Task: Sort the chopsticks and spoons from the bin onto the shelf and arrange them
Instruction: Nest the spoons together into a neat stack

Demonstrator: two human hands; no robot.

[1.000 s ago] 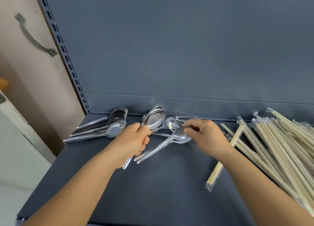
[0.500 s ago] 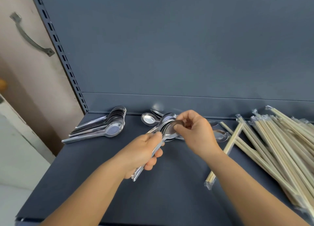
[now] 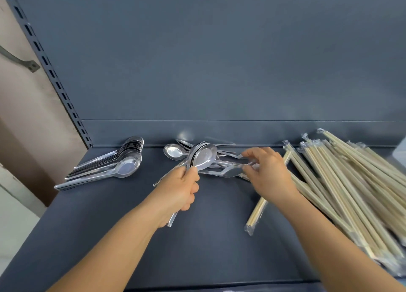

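Steel spoons first, going from the left: you've got a neat nested stack of spoons [image 3: 123, 160] lying on the dark grey shelf [image 3: 109, 236], bowls toward the back panel [image 3: 219, 61] and handles pointing out to the left edge, just beside the slotted upright [image 3: 55, 80]. Off past that, on the beige wall, there's a metal handle [image 3: 19, 60].

Your left hand [image 3: 178, 193] is clenched around the handles of a small bunch of spoons [image 3: 203, 156], nested together, bowls up and tilted toward the back, handle ends poking out below your palm. Just behind that bunch a single loose spoon [image 3: 173, 151] lies bowl-up on the shelf near the back lip.

Between your hands there's a jumble of loose spoons [image 3: 224, 166] lying crossed over each other on the shelf. Your right hand [image 3: 267, 173] is reaching into that jumble, fingers curled and pinching one spoon [image 3: 230, 172] out of it; it's a bit motion-blurred, so which part of the spoon you've got is hard to call.

Right of that hand, one wrapped pair of chopsticks [image 3: 259, 208] lies on its own, slanting from the back down toward the front. Beyond it the big pile of wrapped chopsticks [image 3: 351, 182] fans across the right side of the shelf, in clear plastic sleeves, running off the frame edge.
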